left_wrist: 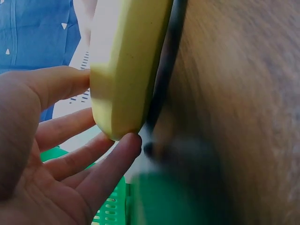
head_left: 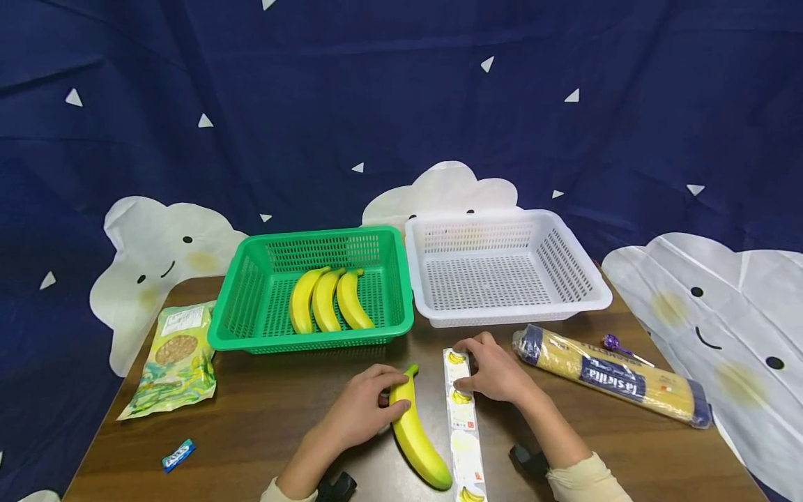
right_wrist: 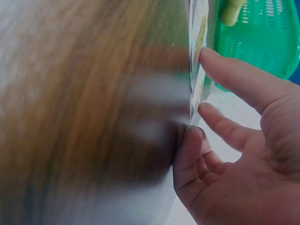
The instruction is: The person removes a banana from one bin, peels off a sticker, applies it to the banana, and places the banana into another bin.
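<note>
A loose yellow banana (head_left: 415,432) lies on the wooden table (head_left: 270,418) near the front edge. My left hand (head_left: 381,394) holds its stem end; in the left wrist view the thumb and fingertips (left_wrist: 132,141) touch opposite sides of the banana (left_wrist: 126,70). To its right lies a white strip of banana stickers (head_left: 463,418). My right hand (head_left: 469,366) is on the strip's far end. In the right wrist view the index finger and thumb (right_wrist: 192,140) pinch at the edge of the strip (right_wrist: 199,33).
A green basket (head_left: 401,279) behind my left hand holds three bananas (head_left: 326,300). A white basket (head_left: 571,258) stands to its right. A spaghetti pack (head_left: 611,376) and a purple lollipop (head_left: 611,343) lie at the right. A snack bag (head_left: 176,359) and a blue gum pack (head_left: 178,454) lie at the left.
</note>
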A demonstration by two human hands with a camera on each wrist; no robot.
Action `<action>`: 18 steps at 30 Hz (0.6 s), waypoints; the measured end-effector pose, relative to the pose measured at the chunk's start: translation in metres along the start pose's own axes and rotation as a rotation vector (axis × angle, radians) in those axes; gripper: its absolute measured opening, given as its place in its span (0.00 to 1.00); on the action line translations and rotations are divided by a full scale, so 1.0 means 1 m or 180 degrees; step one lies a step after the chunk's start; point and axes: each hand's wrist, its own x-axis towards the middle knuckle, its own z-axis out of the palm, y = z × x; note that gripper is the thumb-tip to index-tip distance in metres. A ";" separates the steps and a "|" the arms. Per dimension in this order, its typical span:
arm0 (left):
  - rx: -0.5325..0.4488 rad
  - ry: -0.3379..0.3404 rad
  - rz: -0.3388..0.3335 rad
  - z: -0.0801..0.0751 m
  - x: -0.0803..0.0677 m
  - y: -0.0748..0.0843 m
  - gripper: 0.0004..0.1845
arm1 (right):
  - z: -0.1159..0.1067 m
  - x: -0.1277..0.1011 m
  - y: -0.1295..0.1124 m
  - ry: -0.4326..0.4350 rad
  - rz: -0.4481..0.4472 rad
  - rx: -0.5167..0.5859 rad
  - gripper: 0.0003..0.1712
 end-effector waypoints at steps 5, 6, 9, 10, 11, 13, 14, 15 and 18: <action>-0.0011 0.0003 0.0012 0.001 -0.001 -0.001 0.21 | 0.003 0.000 0.002 0.0025 -0.0074 -0.0012 0.39; -0.0018 0.0004 0.0010 0.001 -0.001 -0.001 0.21 | 0.003 0.000 0.002 0.0029 -0.0090 -0.0021 0.39; -0.0049 0.0014 0.0007 0.002 -0.001 -0.002 0.21 | 0.002 0.002 0.002 0.0047 -0.0124 -0.0011 0.37; -0.0052 0.0022 0.0014 0.002 -0.001 -0.002 0.21 | 0.002 0.003 0.002 0.0052 -0.0128 0.0008 0.35; -0.0063 0.0025 0.0020 0.002 -0.001 -0.003 0.21 | 0.002 0.003 0.002 0.0058 -0.0108 0.0024 0.34; -0.0078 0.0025 0.0014 0.003 -0.001 -0.003 0.21 | 0.001 0.003 0.003 0.0052 -0.0081 0.0092 0.32; -0.0072 0.0025 0.0007 0.003 -0.001 -0.003 0.21 | 0.001 0.003 0.003 0.0044 -0.0057 0.0141 0.31; -0.0066 0.0023 -0.0009 0.004 -0.001 -0.003 0.21 | 0.001 0.004 0.003 0.0047 -0.0026 0.0185 0.30; -0.0057 0.0010 -0.0052 0.004 0.000 -0.002 0.21 | 0.001 0.004 0.004 0.0080 0.0017 0.0316 0.22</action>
